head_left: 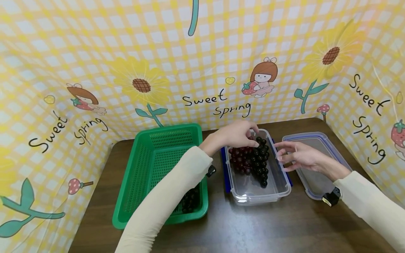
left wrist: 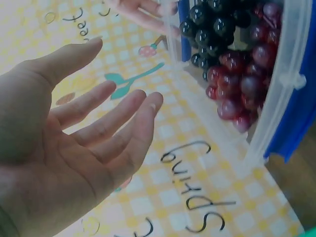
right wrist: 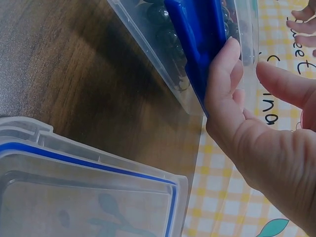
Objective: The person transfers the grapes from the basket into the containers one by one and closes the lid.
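Observation:
A clear plastic box point(head_left: 259, 198) with blue side latches holds a bunch of black grapes point(head_left: 261, 163) beside a bunch of red grapes point(head_left: 241, 160). Over the far end of this box is my left hand point(head_left: 238, 135); the left wrist view shows its palm bare and its fingers loosely bent, apart from the red grapes point(left wrist: 237, 84). At the box's right side, my right hand point(head_left: 300, 154) touches the blue latch point(right wrist: 202, 44) with its fingers. The right thumb stands away from the fingers, and nothing is gripped.
To the left stands a green plastic basket point(head_left: 126, 182), with black grapes point(head_left: 190, 202) in its near right corner, partly hidden by my left sleeve. The clear lid point(head_left: 316, 179) with a blue seal lies right of the box. A checked cloth point(head_left: 202, 63) hangs behind the brown table point(head_left: 234, 232).

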### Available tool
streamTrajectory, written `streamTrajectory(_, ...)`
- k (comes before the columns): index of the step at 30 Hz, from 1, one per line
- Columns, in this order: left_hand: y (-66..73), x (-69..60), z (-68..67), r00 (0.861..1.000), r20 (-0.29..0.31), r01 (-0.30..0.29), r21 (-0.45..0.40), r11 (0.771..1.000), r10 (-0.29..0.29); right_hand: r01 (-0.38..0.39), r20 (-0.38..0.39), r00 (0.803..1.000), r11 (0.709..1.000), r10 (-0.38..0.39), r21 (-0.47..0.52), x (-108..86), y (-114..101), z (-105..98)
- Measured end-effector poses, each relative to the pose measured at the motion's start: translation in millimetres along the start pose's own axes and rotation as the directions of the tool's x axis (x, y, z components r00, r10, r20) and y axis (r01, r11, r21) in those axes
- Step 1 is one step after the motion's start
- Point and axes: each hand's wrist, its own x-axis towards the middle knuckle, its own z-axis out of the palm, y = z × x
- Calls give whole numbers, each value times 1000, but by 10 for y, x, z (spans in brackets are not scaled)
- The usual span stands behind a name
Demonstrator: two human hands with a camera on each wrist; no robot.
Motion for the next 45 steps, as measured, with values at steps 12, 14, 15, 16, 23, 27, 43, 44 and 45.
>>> streamTrajectory(12, -79, -494, -217, 999, -15, -43, 12, 999, 43, 2, 0, 1000, 1000, -2, -11, -4, -1, -4)
streamTrajectory(14, -108, -594, -243, 999, -11, -49, 22, 999, 49, 0, -1, 1000, 1000, 0, -14, -10, -7, -3)
streamTrajectory(15, -123, -645, -255, 999, -8, -46, 28, 999, 46, -1, -2, 1000, 1000, 1, -14, -14, -10, -1)
streamTrajectory(16, -143, -689, -266, 999, -6, -44, 35, 998, 44, -1, -4, 1000, 1000, 1, -15, -20, -16, -2)
streamTrajectory(23, -295, -978, -261, 1000, -20, -16, 58, 998, 17, -5, -9, 1000, 1000, 5, -13, -42, -28, -11)
streamTrajectory(27, -409, -1175, -160, 1000, -10, -3, 93, 996, 4, -1, -4, 1000, 1000, 1, -11, -31, -9, -12)
streamTrajectory(43, -882, -1910, 294, 999, -34, -10, 216, 976, 18, -8, 7, 1000, 1000, 8, -6, -25, -15, -16)
streamTrajectory(44, -913, -1945, 322, 999, -37, -9, 222, 975, 17, -9, 8, 1000, 1000, 9, -6, -25, -16, -17)
streamTrajectory(45, -947, -1975, 353, 999, -36, -5, 226, 974, 14, -10, 7, 1000, 1000, 10, -6, -26, -16, -19)
